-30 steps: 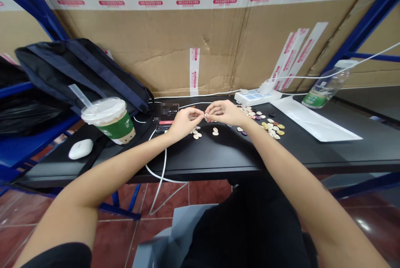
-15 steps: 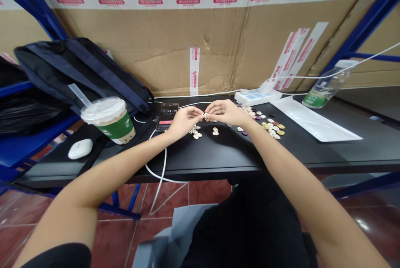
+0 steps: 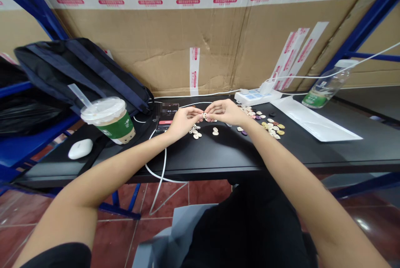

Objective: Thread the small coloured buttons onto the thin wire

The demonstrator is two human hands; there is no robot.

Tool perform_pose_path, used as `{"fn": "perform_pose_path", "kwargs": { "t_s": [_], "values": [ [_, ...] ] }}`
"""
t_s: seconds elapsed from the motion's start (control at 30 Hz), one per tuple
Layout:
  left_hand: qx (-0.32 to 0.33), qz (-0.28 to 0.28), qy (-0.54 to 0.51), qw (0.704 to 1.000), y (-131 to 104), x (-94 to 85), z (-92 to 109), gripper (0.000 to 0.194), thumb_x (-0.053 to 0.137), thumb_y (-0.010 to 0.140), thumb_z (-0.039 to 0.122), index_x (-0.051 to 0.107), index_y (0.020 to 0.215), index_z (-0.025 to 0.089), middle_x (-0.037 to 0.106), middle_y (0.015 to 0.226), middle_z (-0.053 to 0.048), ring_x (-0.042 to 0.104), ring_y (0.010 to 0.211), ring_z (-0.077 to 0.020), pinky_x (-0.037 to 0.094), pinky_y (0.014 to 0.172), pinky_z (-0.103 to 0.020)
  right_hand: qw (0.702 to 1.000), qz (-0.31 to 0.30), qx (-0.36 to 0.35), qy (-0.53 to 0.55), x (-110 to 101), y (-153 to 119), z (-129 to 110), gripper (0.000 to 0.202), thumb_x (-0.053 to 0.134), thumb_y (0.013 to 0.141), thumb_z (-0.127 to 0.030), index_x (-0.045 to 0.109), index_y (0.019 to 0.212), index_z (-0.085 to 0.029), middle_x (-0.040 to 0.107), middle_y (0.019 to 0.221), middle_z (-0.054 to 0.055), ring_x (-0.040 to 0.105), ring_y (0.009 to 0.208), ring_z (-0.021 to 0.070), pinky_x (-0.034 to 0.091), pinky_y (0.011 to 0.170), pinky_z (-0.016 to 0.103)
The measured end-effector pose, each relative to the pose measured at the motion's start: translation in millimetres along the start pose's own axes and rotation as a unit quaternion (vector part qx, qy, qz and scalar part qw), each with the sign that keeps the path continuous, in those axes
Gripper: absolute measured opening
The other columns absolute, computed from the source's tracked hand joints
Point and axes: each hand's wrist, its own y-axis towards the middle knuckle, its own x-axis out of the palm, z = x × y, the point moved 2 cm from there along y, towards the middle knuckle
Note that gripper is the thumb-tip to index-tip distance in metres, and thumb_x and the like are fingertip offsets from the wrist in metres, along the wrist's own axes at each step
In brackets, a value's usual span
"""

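Note:
Above the black table, my left hand [image 3: 186, 121] and my right hand [image 3: 225, 111] meet fingertip to fingertip. Pinched between them is a small cream button [image 3: 204, 115] with dark holes; whether it is one piece or two together I cannot tell. Several cream buttons [image 3: 196, 134] lie just below my left fingers, and a pair of cream buttons [image 3: 215, 131] lies below the gap between the hands. Beyond my right wrist, mixed buttons [image 3: 272, 127] in cream, yellow, brown and purple are spread out, partly hidden by the forearm.
A phone [image 3: 167, 117] showing a timer lies left of my hands. Further left stand a drink cup [image 3: 114, 124] with a straw, a white earbud case [image 3: 80, 149] and a backpack [image 3: 84, 72]. A power strip [image 3: 258, 96], white sheet [image 3: 315, 118] and tilted bottle [image 3: 326, 87] are at right.
The button between my fingertips has turned slightly, showing more of its face. Both hands stay in almost the same place.

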Motion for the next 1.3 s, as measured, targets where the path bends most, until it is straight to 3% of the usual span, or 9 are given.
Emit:
{"fn": "perform_pose_path", "kwargs": {
  "t_s": [0.57,0.93,1.3],
  "values": [
    [0.006,-0.014,0.004,1.000,-1.1,0.1,-1.4,0.014,0.071,0.083,0.023,0.069,0.090,0.011,0.072,0.081,-0.008,0.069,0.072,-0.0150,0.057,0.071,-0.029,1.000,-0.003,0.010,0.008,-2.0,0.5,6.9,0.035,0.087,0.067,-0.040,0.073,0.088,-0.016,0.077,0.083,0.008,0.074,0.080,0.0207,0.062,0.080,0.034],
    [0.007,-0.020,0.004,1.000,-2.2,1.0,-0.4,0.014,0.070,0.084,0.022,0.068,0.091,0.010,0.072,0.082,-0.008,0.069,0.074,-0.0150,0.057,0.073,-0.029,1.000,0.001,0.017,0.018,-1.1,-2.1,3.1,0.033,0.086,0.066,-0.038,0.073,0.087,-0.015,0.077,0.082,0.008,0.074,0.078,0.0205,0.061,0.078,0.034],
    [0.025,-0.037,0.006,0.999,-1.3,4.8,-9.3,0.022,0.072,0.084,0.032,0.065,0.093,0.013,0.072,0.089,-0.007,0.070,0.082,-0.0171,0.056,0.083,-0.033,1.000,-0.014,-0.015,-0.016,-3.1,-1.1,4.1,0.032,0.082,0.070,-0.037,0.069,0.090,-0.016,0.074,0.081,0.006,0.070,0.073,0.0171,0.057,0.071,0.030]
  ]
}}
